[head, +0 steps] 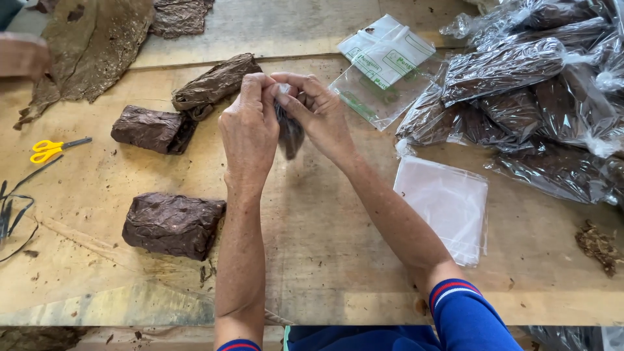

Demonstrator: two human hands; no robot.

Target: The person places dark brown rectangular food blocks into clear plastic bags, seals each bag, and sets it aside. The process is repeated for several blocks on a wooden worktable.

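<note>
1. Hands first: my left hand (249,127) and right hand (312,107) are meeting at the middle of the counter (325,247), fingertips of both pinching together on the clear mouth of a small plastic bag (289,130) stuffed with dark brown leaf.
2. I am holding that small plastic bag off the counter, its dark body hanging down between my palms.
3. At about three o'clock from my hands a flat stack of empty clear bags (445,208) is lying, and at one to two o'clock a heap of filled bags (533,97) is piling up.
4. At nine to eleven o'clock three pressed leaf bundles (172,224) are sitting unbagged; yellow scissors (49,149) are resting further out at nine o'clock.
5. Another person's hand (23,55) is working on a loose tobacco leaf (91,45) at ten o'clock, well apart from mine.
6. Risks, as I am judging them: the thin film may tear if I am twisting too hard; the mouth may slip from my fingertips and spill leaf crumbs; and the brittle leaf inside may crumble under a tight squeeze.
</note>
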